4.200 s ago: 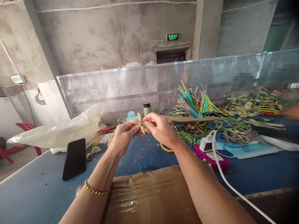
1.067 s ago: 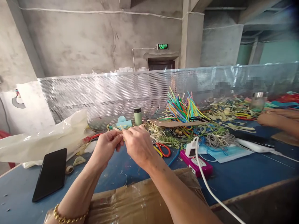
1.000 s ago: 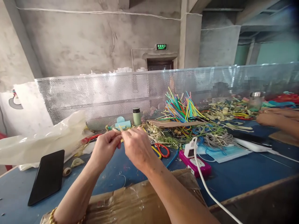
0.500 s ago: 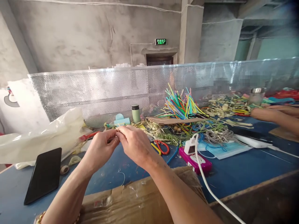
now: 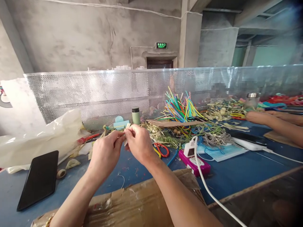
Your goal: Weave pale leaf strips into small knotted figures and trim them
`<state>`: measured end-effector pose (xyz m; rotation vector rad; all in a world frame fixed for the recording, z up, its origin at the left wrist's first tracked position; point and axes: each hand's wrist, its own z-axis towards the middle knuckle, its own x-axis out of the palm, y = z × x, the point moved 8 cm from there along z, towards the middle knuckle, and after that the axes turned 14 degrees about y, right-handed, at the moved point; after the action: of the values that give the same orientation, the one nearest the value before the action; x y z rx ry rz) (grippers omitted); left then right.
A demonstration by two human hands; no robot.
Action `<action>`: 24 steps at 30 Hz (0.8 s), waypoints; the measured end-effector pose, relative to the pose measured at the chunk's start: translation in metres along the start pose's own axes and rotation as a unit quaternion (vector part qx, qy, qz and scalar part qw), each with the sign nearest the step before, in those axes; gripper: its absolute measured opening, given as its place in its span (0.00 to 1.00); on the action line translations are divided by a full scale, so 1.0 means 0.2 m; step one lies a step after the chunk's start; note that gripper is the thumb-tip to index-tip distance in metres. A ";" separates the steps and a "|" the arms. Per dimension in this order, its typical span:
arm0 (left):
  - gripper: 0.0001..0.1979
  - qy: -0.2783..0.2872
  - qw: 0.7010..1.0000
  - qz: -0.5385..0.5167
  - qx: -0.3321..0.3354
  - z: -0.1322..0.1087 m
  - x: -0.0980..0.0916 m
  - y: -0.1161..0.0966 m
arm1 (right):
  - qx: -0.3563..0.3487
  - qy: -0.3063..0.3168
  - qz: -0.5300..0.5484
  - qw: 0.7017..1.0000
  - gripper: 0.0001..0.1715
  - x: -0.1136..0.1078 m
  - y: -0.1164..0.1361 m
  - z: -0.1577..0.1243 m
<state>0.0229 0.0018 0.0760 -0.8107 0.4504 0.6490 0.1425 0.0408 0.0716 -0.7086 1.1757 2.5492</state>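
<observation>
At nine o'clock from the pale strip (image 5: 128,126), with twelve pointing away from the person, a plastic bag (image 5: 47,137) covers the table's far left. Nearer, at eight, a black phone (image 5: 38,180) leans its long side toward one, with a small roll (image 5: 61,173) just beside it. The left hand (image 5: 106,154) comes next, thumb and forefinger narrowed to a pinch on the strip. Between the forearms, the blue table (image 5: 106,181) shows as a band of working room, bounded at six by the torn edge of the cardboard (image 5: 139,205). The strip is held above the table between the fingertips; its visible long axis stands steep, upper end toward one o'clock, while fingers hide part of it. Close beyond are a blue tube (image 5: 121,125) at eleven and a green bottle (image 5: 135,116) at one. The right hand (image 5: 140,145) has its thumb and curled forefinger narrowed on the same strip. To its right, room tightens: red and yellow handles (image 5: 163,150) and a purple box (image 5: 193,164) sit between three and four, and bright cords (image 5: 182,108) stand at two. Another person's hands (image 5: 258,117) are well apart, toward three.
</observation>
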 end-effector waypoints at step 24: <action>0.10 0.142 0.961 -0.224 -0.077 0.13 0.27 0.38 | 0.119 0.082 -0.338 0.930 0.12 -0.41 -0.11 0.16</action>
<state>0.0137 0.0803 0.0198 -1.1196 0.4573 0.1460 0.2105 0.0790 0.1177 -1.0565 1.0262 1.7736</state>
